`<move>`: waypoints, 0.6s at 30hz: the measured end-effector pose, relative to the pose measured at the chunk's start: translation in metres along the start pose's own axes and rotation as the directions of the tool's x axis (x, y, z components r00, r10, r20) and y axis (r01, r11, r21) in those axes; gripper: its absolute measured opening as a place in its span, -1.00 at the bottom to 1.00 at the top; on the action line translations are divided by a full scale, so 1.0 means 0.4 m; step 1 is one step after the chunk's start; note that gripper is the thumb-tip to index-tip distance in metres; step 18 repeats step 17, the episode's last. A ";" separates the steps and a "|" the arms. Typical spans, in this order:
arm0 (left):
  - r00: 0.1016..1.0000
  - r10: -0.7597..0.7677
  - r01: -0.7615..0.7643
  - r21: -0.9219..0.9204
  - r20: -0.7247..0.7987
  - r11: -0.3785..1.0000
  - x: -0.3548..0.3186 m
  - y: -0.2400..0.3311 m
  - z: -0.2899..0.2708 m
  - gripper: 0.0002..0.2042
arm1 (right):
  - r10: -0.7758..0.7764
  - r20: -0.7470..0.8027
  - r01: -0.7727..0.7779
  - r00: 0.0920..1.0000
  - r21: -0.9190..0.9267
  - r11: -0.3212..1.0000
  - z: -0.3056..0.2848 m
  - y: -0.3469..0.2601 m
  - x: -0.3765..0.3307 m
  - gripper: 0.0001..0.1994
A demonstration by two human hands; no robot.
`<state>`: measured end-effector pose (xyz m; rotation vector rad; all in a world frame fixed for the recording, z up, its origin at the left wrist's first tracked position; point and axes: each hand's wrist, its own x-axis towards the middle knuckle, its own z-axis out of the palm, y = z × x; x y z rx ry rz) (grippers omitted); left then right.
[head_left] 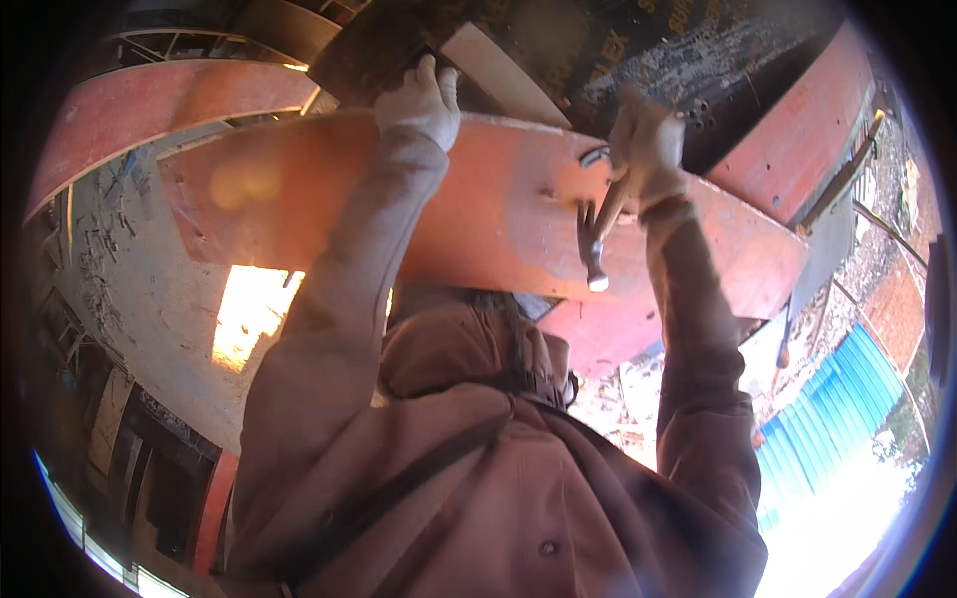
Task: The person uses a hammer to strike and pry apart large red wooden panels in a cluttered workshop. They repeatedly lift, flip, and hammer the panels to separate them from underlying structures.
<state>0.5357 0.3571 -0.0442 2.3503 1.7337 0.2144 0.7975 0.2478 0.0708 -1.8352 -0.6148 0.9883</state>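
A long reddish board [459, 214] lies across in front of me, its paint worn and faded toward the right. My left hand [419, 105], in a pale glove, is at the board's far edge with its fingers bent together; I cannot make out what, if anything, is in them. A pale wooden strip [503, 75] lies just right of it. My right hand [650, 149], gloved too and slightly blurred, is closed around the handle of a claw hammer [595, 261]. The hammer's head hangs down over the board. A small dark curved piece [595, 155] is beside that hand.
Dark printed panels [588, 50] stand beyond the board. Other red boards flank it at the far left [169, 105] and right [802, 130]. A grey surface [135, 254] on the left has a bright rectangular opening [254, 314]. Blue corrugated sheeting [832, 419] is at lower right.
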 end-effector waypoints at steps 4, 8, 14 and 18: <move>0.995 -0.034 0.034 0.008 0.092 0.999 0.086 0.040 -0.062 -0.45 | -0.241 -0.076 0.240 0.968 -0.016 0.971 -0.046 -0.080 0.014 -0.56; 0.998 -0.067 0.067 -0.032 0.020 0.997 0.097 -0.007 -0.036 -0.43 | -0.386 -0.169 0.413 0.907 0.535 0.737 0.016 -0.076 -0.164 -0.64; 0.972 -0.119 0.133 -0.060 0.201 0.989 0.092 0.027 -0.062 -0.41 | -0.221 -0.116 0.222 0.968 -0.001 0.975 -0.025 -0.049 -0.082 -0.67; 0.979 -0.081 0.089 -0.040 0.185 0.995 0.103 0.052 -0.076 -0.40 | -0.230 -0.157 0.211 0.960 -0.131 0.969 -0.046 -0.074 0.079 -0.59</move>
